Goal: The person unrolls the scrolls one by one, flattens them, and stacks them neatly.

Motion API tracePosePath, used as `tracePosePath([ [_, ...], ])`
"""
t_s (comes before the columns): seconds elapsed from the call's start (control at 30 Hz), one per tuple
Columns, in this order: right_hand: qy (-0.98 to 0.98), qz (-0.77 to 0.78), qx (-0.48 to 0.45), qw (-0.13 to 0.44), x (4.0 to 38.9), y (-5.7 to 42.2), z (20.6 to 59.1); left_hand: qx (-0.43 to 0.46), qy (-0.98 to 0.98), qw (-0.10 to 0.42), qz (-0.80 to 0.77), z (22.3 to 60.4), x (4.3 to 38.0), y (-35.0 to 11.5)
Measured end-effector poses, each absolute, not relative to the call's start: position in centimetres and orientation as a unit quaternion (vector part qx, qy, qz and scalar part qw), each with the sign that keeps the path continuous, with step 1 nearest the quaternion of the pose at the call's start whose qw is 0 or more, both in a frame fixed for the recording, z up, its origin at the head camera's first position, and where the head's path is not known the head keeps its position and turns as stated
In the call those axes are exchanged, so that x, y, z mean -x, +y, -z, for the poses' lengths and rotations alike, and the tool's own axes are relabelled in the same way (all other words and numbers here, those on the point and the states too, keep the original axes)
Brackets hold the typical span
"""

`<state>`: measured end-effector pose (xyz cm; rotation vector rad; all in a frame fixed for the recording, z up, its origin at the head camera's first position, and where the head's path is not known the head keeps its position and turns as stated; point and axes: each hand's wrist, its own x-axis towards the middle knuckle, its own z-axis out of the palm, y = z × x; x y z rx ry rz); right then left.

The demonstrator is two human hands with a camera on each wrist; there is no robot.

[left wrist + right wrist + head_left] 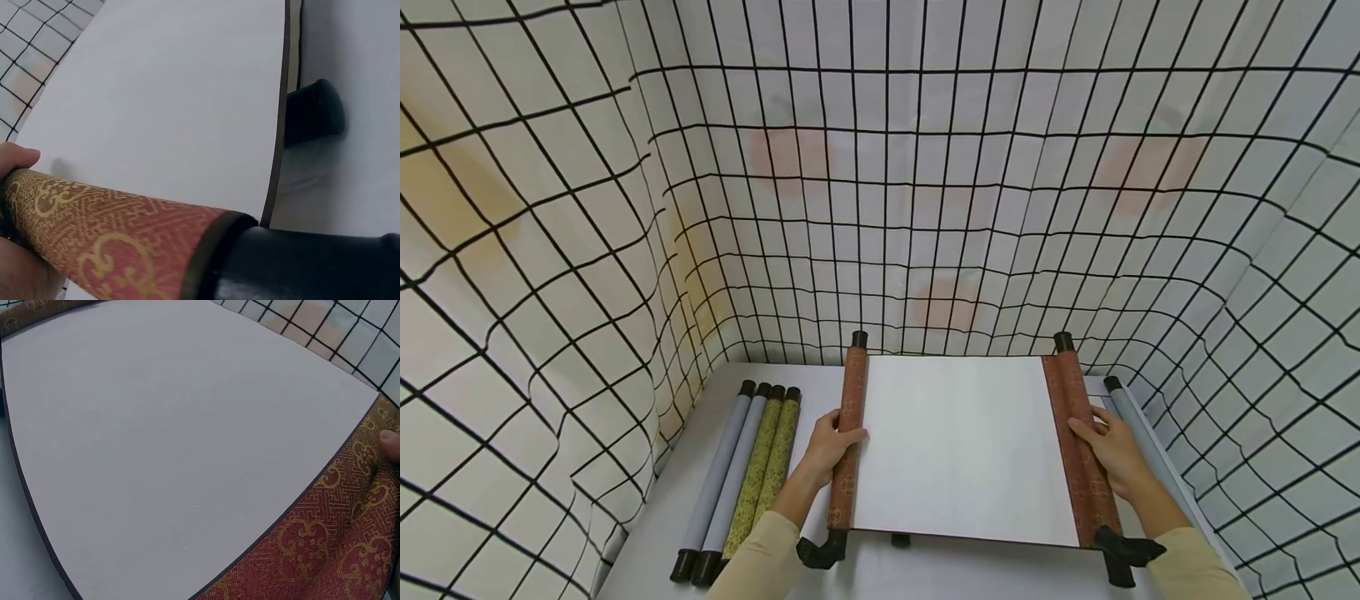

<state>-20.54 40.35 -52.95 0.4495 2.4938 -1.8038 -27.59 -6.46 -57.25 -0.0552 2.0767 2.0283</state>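
Observation:
A scroll with blank white paper and red-brown, gold-patterned brocade ends is spread partly open between both hands. My left hand grips its left roll, thumb on the paper side. At the right roll, my right hand holds on with the thumb on top of the brocade. Black knobs cap the rolls. Beneath the paper's near edge, another black end sticks out; the rest of that piece is hidden by the sheet.
On the white table at left lie two grey-blue rolled scrolls beside two yellow-green patterned ones. Another grey-blue scroll lies at right, partly behind the right arm. Black netting encloses the left, back and right sides.

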Motion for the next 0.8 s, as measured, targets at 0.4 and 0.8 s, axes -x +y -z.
tracePosePath([
  [0.4, 0.805, 0.579, -0.128, 0.009, 20.35, 41.4, 52.85, 0.029, 0.699, 0.124, -0.704, 56.74, 27.38, -7.26],
  [0.8, 0.799, 0.59, -0.119, 0.011, 20.22, 41.19, 52.6, 0.013, 0.724, 0.138, -0.676, 57.34, 27.55, -7.09],
])
